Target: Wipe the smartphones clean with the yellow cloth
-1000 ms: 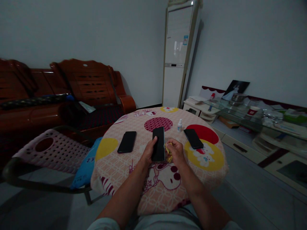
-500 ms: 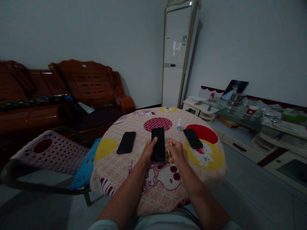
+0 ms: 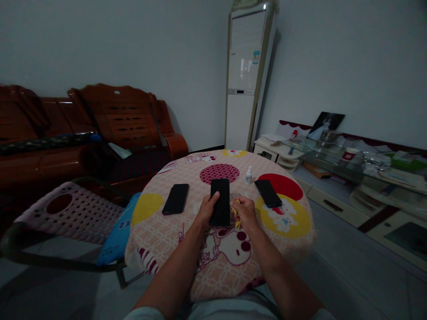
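In the head view, your left hand (image 3: 206, 210) rests on the middle phone (image 3: 220, 202) just below the centre of the frame. The phone is a flat black glossy slab lying face up on the table (image 3: 187, 249); its long axis runs almost straight up the frame, the far short end pointing away from you toward the dark red dotted circle (image 3: 219, 173) on the cloth. Your left fingers curl over its near left edge, with one finger laid across the glass, so the hand grips the phone partly closed around it. Your right hand (image 3: 245, 211) sits just beside the phone's right edge, fingers bunched shut on a small crumpled yellow cloth (image 3: 235, 210); whether the cloth touches the phone cannot be told. Both forearms reach up from the bottom of the frame, converging on the phone.

The table is round, covered in a soft pink checked cloth with cartoon prints. A second black phone (image 3: 175, 198) lies to the left, tilted slightly rightward; a third phone (image 3: 268, 193) lies to the right, angled up-left. A small white bottle (image 3: 248, 174) stands upright between the middle and right phones.
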The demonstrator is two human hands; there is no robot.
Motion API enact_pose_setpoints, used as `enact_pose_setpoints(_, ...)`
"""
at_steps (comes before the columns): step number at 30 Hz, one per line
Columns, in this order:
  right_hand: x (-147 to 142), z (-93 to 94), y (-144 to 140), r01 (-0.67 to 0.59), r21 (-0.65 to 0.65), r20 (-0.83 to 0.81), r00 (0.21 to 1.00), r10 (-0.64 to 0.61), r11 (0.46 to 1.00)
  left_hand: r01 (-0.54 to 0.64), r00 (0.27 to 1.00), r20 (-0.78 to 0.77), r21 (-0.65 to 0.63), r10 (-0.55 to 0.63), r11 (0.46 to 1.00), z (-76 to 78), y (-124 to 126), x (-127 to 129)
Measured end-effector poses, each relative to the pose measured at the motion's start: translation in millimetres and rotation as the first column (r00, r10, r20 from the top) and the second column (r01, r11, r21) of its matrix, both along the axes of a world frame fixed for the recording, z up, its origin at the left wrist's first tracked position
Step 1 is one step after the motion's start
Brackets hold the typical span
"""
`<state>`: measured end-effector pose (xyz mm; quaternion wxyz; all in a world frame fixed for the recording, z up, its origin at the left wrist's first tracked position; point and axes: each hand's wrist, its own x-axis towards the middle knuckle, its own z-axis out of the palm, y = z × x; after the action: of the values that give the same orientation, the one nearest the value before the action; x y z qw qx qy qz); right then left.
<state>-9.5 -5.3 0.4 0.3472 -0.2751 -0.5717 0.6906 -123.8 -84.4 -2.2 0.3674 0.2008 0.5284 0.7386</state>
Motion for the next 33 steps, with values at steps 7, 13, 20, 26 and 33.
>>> enact_pose_setpoints(7,1.8,-0.2,-0.5,-0.029,-0.013,0.035,0.999,0.030,0.999,-0.002,1.000,-0.009,0.025,0.002,1.000,-2.7,1.0,-1.8)
enact_pose_setpoints(13,-0.2,-1.1,0.8,0.017,-0.042,0.023,1.000,-0.016,0.999,0.031,0.999,-0.018,0.016,-0.031,0.999,0.4,0.3,1.5)
enact_pose_setpoints(20,2.7,2.3,-6.7,-0.047,-0.015,0.055,0.997,0.047,0.999,-0.046,0.998,0.049,0.021,0.045,0.999,2.7,0.1,0.3)
enact_pose_setpoints(26,1.8,1.2,-6.5,-0.049,-0.010,0.051,0.997,0.049,0.999,-0.050,0.998,0.044,0.039,0.048,0.998,0.3,1.6,-3.1)
enact_pose_setpoints(33,0.0,3.2,-7.2,-0.001,-0.017,0.051,0.999,0.002,1.000,-0.029,0.999,0.017,0.019,0.029,0.999,-2.5,2.1,-3.1)
